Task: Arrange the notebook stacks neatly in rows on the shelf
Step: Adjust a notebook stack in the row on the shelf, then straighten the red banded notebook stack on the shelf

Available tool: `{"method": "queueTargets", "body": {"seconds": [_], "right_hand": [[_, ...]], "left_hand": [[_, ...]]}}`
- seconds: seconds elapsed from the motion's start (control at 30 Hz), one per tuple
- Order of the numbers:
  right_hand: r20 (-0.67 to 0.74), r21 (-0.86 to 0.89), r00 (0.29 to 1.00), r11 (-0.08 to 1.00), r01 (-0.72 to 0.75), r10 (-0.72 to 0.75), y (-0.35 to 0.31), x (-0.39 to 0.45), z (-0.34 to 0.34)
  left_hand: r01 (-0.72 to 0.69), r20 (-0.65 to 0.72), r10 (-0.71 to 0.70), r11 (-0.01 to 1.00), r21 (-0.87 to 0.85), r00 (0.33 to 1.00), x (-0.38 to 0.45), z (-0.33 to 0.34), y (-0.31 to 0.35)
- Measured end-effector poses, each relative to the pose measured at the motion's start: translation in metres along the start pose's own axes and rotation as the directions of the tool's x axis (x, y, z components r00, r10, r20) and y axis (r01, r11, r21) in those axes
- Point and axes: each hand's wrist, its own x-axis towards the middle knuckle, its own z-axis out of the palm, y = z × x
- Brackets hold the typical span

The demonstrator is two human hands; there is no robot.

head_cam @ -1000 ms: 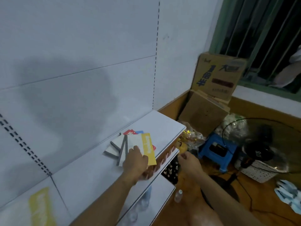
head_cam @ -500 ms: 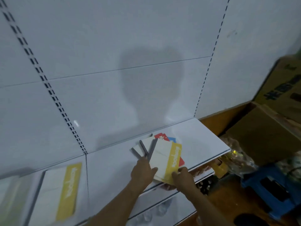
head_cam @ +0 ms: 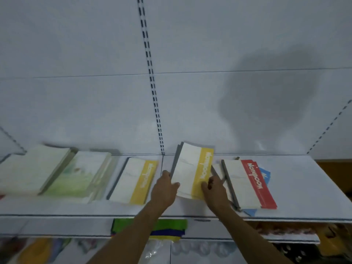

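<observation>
A small stack of white notebooks with a yellow band [head_cam: 192, 168] is tilted up above the white shelf [head_cam: 297, 187], held between both hands. My left hand [head_cam: 164, 189] grips its lower left edge, thumb on the cover. My right hand [head_cam: 214, 189] grips the lower right corner over the yellow band. To the right lies a red-banded notebook stack [head_cam: 247, 182] with a blue one [head_cam: 265, 175] peeking out beneath. To the left a yellow-banded stack [head_cam: 133, 181] lies flat, then green-covered stacks [head_cam: 82, 174] and a pale stack [head_cam: 32, 168].
The white back panel carries a slotted upright [head_cam: 152, 88] behind the held stack. Below the shelf's front edge are lower shelves with green, yellow and blue goods [head_cam: 167, 229] and clear bottles [head_cam: 192, 248]. Bare shelf extends right of the red-banded stack.
The view swung left, bringing the left-hand stacks into sight. My right hand joined the left on the yellow-banded stack, which has been lifted away from the red and blue notebooks and shifted left.
</observation>
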Motion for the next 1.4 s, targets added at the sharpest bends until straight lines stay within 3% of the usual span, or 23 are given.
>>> {"method": "queueTargets", "body": {"seconds": [0.17, 0.33, 0.53, 0.63, 0.7, 0.77, 0.97, 1.13, 1.27, 1.4], "right_hand": [[0.199, -0.088, 0.977, 0.992, 0.095, -0.076, -0.056, 0.005, 0.081], [0.291, -0.158, 0.956, 0.985, 0.075, -0.026, -0.085, 0.002, 0.149], [0.273, -0.275, 0.960, 0.961, 0.008, 0.070, -0.088, 0.000, 0.179], [0.235, -0.276, 0.968, 0.961, -0.024, 0.091, -0.091, 0.000, 0.174], [0.169, -0.252, 0.982, 0.967, -0.037, 0.081, -0.087, 0.002, 0.162], [0.093, -0.216, 0.991, 0.974, -0.071, 0.093, -0.078, 0.007, 0.138], [-0.166, -0.154, 0.967, 0.964, -0.217, 0.191, -0.014, 0.031, 0.012], [-0.331, -0.297, 0.918, 0.900, -0.319, 0.216, 0.064, 0.035, -0.090], [-0.294, -0.303, 0.882, 0.839, -0.452, 0.369, 0.107, 0.034, -0.134], [-0.158, -0.264, 0.921, 0.883, -0.387, 0.356, 0.129, 0.035, -0.138]], "left_hand": [[0.166, -0.149, -0.150, 0.981, 0.099, 0.977, 0.004, -0.069, -0.074], [0.250, -0.181, -0.216, 0.948, 0.196, 0.959, 0.011, -0.101, -0.126], [0.263, -0.165, -0.213, 0.870, 0.416, 0.963, 0.025, -0.097, -0.151], [0.269, -0.188, -0.195, 0.768, 0.581, 0.963, 0.030, -0.094, -0.142], [0.240, -0.210, -0.136, 0.741, 0.627, 0.968, 0.034, -0.089, -0.125], [0.154, -0.185, -0.051, 0.781, 0.605, 0.981, 0.038, -0.078, -0.099], [-0.187, 0.101, 0.161, 0.916, 0.356, 0.982, 0.037, 0.003, -0.002], [-0.280, 0.241, 0.232, 0.941, 0.190, 0.942, 0.017, 0.086, 0.069], [-0.221, 0.282, 0.178, 0.967, 0.129, 0.943, 0.001, 0.133, 0.116], [-0.190, 0.280, 0.138, 0.968, 0.165, 0.950, -0.010, 0.167, 0.133]]}}
